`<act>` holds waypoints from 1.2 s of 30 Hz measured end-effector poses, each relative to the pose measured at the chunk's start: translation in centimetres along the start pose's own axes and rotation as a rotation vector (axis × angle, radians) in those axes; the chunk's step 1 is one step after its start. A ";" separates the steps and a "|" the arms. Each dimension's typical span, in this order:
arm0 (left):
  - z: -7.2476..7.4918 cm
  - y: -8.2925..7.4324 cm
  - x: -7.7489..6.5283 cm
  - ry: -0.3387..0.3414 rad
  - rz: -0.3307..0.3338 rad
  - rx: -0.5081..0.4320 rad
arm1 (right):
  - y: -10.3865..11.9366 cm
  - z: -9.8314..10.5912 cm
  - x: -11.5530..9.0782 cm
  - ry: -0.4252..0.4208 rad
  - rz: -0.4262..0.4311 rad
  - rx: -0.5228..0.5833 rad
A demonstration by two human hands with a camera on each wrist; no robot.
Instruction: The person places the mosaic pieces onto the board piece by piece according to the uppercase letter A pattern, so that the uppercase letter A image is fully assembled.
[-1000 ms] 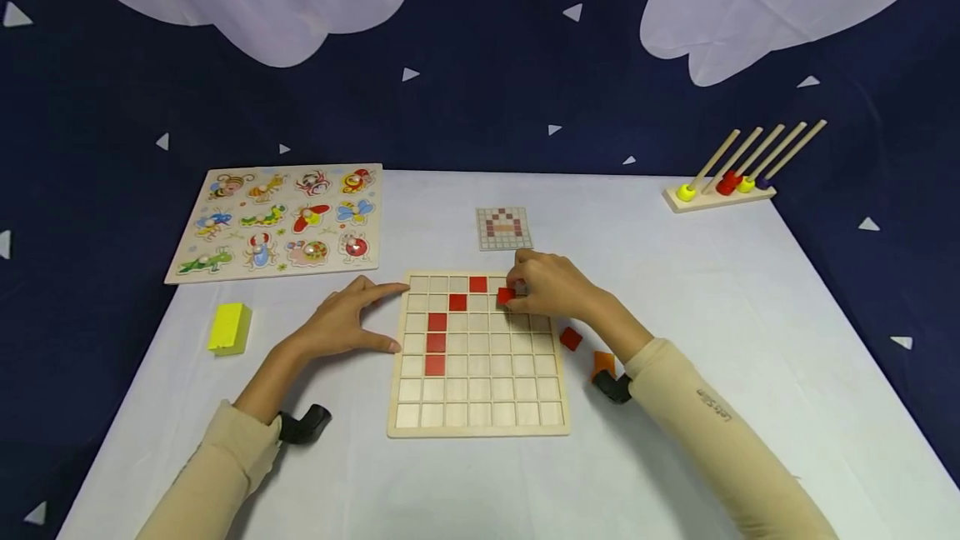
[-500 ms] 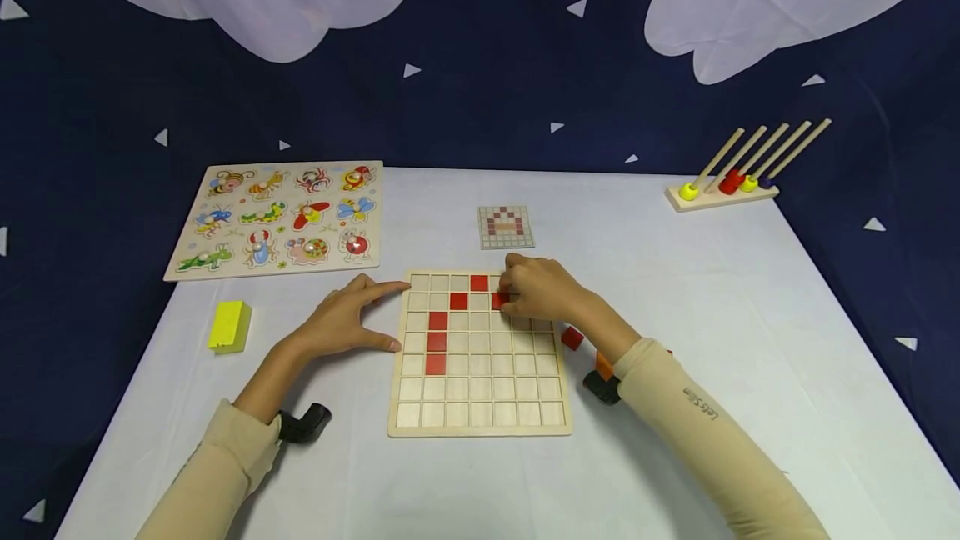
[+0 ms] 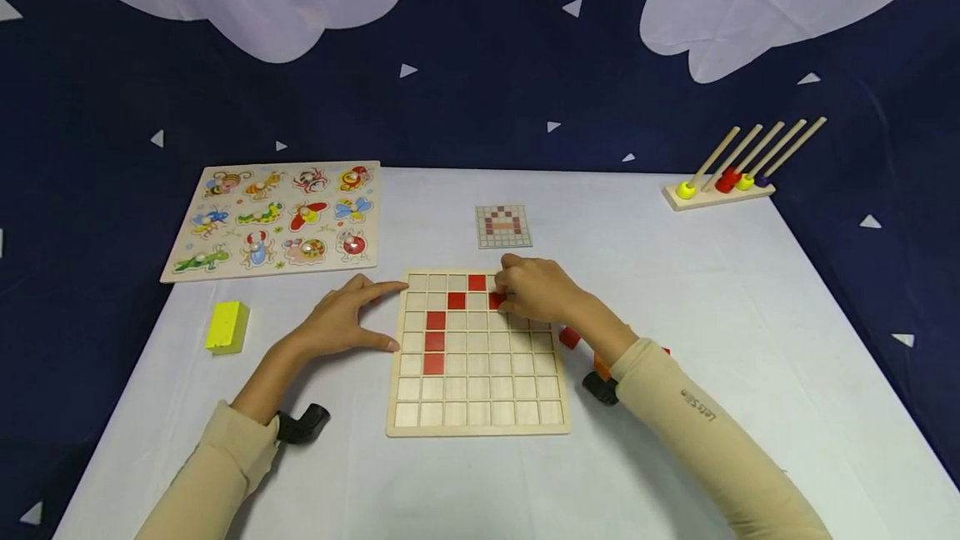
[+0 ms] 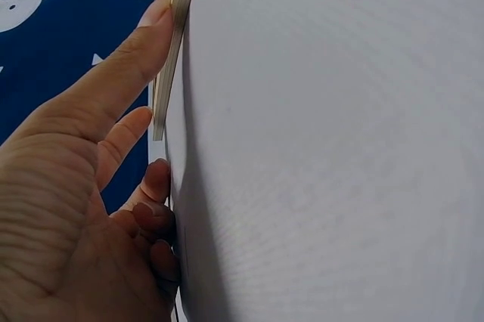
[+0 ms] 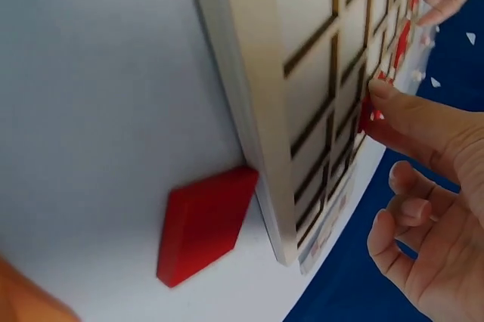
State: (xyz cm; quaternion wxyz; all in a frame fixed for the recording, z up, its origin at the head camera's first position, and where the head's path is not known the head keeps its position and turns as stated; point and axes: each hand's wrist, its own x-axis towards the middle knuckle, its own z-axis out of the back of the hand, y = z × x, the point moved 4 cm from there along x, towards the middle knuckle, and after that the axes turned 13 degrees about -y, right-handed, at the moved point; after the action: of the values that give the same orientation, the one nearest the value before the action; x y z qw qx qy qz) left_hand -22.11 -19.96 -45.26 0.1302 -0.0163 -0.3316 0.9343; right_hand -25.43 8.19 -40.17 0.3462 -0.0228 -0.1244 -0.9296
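A wooden grid board (image 3: 478, 390) lies flat on the white table. Several red square tiles (image 3: 434, 341) sit in its cells, stepping up from the left side to the top row. My right hand (image 3: 542, 290) pinches another red tile (image 3: 495, 302) between thumb and index finger at a cell in the second row; its fingers partly cover the tile. In the right wrist view this tile (image 5: 365, 115) shows at the thumb tip. With thumb and index finger spread, my left hand (image 3: 337, 319) touches the board's left edge and grips nothing.
Beside the board's right edge lie a loose red tile (image 3: 570, 337) and an orange piece (image 3: 602, 366), partly behind the sleeve. A pattern card (image 3: 503, 227) lies beyond the board. Farther out are an insect puzzle (image 3: 273, 219), a yellow block (image 3: 227, 327) and a peg stand (image 3: 718, 196).
My right hand has shifted slightly left and lowered the red tile towards a cell in the second row. My left hand stays at the board's left edge.
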 end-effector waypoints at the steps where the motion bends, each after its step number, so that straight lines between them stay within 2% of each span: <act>1: 0.0 0.0 0.0 0.000 0.002 0.002 | -0.1 0.1 -0.1 0.002 -0.009 0.004; 7: 0.0 0.0 0.0 0.001 -0.002 0.004 | -1.1 1.4 -1.5 0.007 -0.068 0.059; 15: 0.0 -0.1 0.0 0.002 -0.006 -0.003 | -2.8 2.5 -4.8 0.017 -0.118 0.055; 26: 0.1 0.0 -0.2 -0.027 -0.036 -0.004 | -4.4 2.0 -8.3 0.062 -0.221 0.035; 36: 0.0 -0.2 -0.1 -0.018 -0.028 -0.008 | -4.5 1.6 -9.3 0.042 -0.201 0.050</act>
State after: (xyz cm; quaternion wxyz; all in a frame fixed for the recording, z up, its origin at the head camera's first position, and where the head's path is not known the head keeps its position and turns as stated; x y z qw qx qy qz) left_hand -21.92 -19.86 -45.19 0.1401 -0.0039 -0.3366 0.9311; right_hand -21.31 17.80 -40.79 0.2540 0.0179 -0.1422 -0.9565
